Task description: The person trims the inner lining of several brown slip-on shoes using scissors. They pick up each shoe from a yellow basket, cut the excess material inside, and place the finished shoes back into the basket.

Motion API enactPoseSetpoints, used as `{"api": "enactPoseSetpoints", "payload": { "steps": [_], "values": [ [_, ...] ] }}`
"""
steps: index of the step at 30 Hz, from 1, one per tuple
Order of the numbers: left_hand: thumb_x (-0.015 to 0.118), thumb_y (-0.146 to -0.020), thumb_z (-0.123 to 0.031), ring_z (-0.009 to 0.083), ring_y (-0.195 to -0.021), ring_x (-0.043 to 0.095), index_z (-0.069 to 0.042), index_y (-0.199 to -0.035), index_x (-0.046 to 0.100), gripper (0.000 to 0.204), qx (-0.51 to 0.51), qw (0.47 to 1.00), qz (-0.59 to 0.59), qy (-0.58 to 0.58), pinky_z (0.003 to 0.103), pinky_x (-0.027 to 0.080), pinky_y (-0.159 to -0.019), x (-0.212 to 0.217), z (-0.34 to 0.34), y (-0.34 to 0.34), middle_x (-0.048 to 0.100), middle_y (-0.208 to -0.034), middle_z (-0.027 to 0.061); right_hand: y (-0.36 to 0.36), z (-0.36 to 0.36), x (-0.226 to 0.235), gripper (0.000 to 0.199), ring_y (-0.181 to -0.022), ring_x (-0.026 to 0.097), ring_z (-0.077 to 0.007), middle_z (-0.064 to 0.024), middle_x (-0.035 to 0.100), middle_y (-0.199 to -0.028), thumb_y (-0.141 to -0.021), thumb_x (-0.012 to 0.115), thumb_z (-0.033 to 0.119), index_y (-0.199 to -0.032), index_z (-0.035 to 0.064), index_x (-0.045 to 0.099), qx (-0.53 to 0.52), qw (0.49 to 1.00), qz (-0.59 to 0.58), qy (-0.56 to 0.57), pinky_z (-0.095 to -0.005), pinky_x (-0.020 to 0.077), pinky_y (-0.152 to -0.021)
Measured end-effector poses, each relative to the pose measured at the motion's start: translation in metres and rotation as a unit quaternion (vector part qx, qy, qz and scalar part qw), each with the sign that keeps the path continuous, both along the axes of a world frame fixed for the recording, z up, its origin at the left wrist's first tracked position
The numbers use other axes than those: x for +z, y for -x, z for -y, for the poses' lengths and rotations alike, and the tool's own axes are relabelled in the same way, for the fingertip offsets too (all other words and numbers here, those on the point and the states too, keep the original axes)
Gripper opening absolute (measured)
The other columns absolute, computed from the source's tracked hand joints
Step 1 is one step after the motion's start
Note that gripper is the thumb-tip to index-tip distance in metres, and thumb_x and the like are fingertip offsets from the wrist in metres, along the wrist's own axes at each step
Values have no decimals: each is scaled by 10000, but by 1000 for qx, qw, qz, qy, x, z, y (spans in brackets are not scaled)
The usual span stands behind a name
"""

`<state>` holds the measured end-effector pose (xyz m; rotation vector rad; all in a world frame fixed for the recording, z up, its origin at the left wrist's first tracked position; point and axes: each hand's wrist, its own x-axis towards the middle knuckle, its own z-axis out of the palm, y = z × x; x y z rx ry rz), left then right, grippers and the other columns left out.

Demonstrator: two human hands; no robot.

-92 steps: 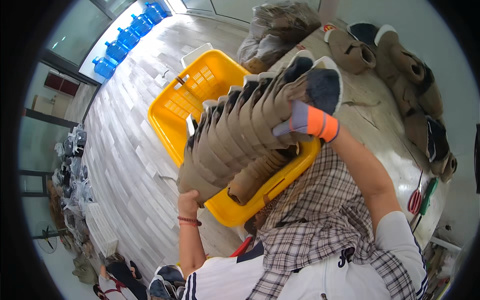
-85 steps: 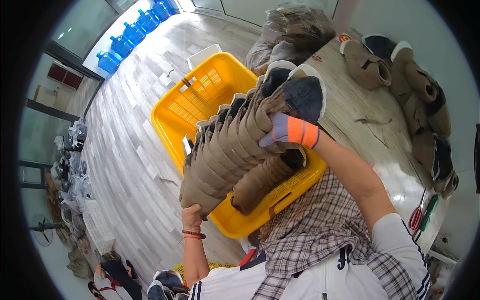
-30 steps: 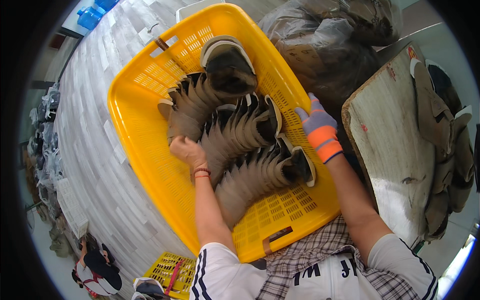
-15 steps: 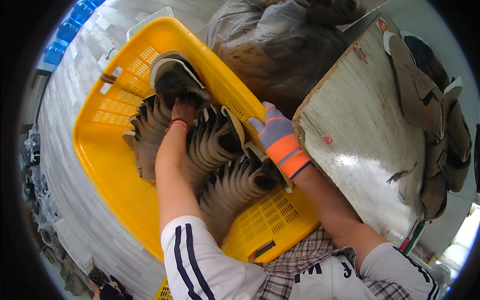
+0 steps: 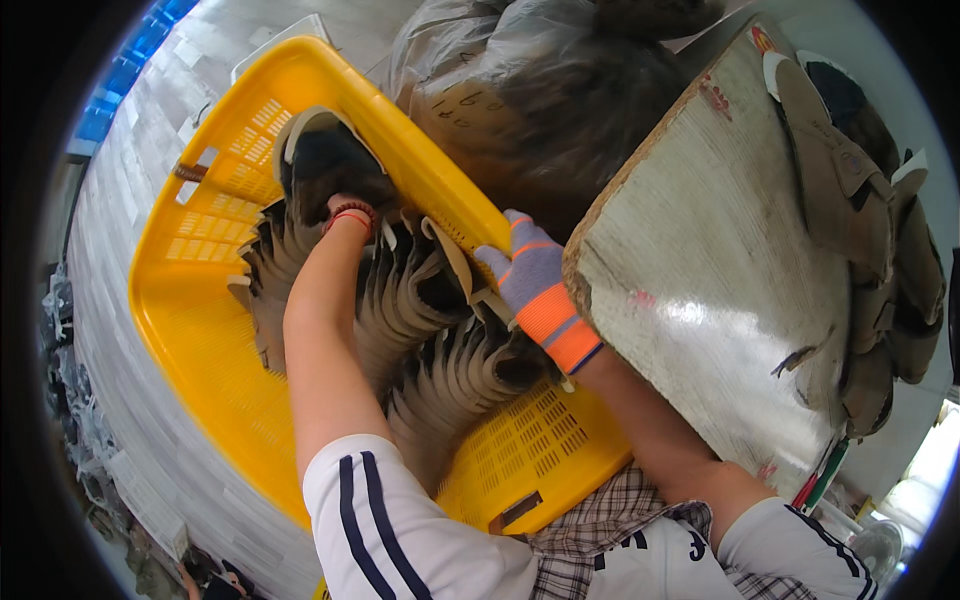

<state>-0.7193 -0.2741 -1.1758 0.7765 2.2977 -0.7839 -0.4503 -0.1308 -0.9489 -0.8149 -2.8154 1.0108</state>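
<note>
Yellow crate [image 5: 200,330] on pale floor | both hands press brown shoe uppers [image 5: 420,330] | left hand [image 5: 345,205] buried, grip unclear | gloved right hand [image 5: 530,280] grasping.

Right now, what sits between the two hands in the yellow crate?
In the head view, nested rows of brown shoe uppers fill the stretch between the bare left hand and the gloved right hand, inside the yellow crate.
</note>
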Motion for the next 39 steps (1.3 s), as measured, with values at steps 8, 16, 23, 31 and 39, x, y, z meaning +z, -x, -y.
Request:
{"api": "enactPoseSetpoints", "payload": {
  "steps": [8,16,23,31,39],
  "values": [
    [537,-808,-302,299,-1028,612,-152,-1131,634,369,79,970,-160,-163,417,476,-866,-48,12,-6,617,-1168,102,4,-2,6,520,-934,606,-373,-258,598,-1046,-834,655,314,-1192,-23,486,36,998,56,-12,-401,488,-800],
    [536,-737,-84,305,-1056,477,-44,-1047,588,317,-198,842,-201,-460,482,296,-1018,113,12,-41,535,-945,118,-5,-3,-18,499,-928,605,-383,-254,602,-1045,-833,663,280,-1181,-27,478,18,999,11,-36,-403,488,-795],
    [528,-831,-160,364,-1171,402,-205,-1228,524,399,-106,936,-257,-218,599,349,-871,89,29,-3,414,-1365,152,4,3,12,521,-934,610,-369,-229,598,-1082,-856,626,334,-1215,-6,461,25,995,90,-19,-399,489,-797],
    [385,-923,-260,368,-1037,454,-198,-1165,615,339,-164,937,-255,171,574,404,-642,32,-23,19,555,-1173,146,9,-1,30,533,-933,615,-357,-200,615,-1067,-866,596,394,-1244,42,462,18,992,125,-6,-398,491,-796],
    [465,-834,-159,295,-1215,419,-118,-1128,623,337,-58,877,-236,-415,585,181,-1052,70,54,-28,580,-1179,93,6,8,7,516,-927,600,-385,-246,608,-1024,-824,668,320,-1171,-14,481,28,999,27,6,-400,485,-787]
  ]
}}
